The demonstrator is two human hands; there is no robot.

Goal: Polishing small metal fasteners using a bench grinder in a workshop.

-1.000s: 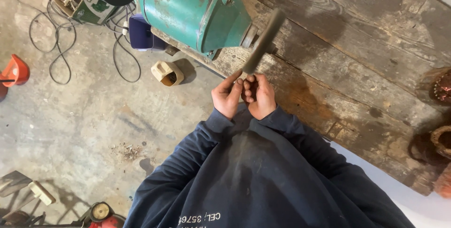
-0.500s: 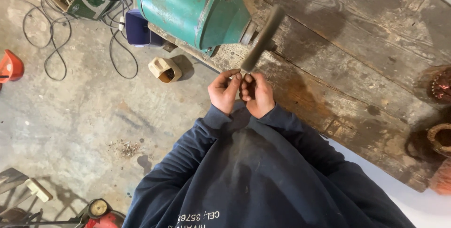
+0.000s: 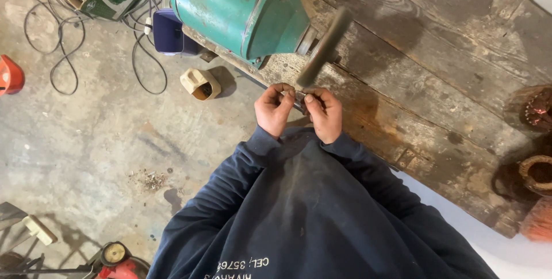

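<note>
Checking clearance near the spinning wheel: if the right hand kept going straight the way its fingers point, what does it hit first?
Most likely the dark grinding wheel. The right hand and left hand pinch a small metal piece just below its lower edge, fingers aimed up at it. Depth is unclear from above; it could pass just beneath.

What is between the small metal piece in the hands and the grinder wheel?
Nothing visible. The left hand and right hand pinch the small metal piece just below the lower edge of the grinding wheel; only a short open gap shows between them.
</note>
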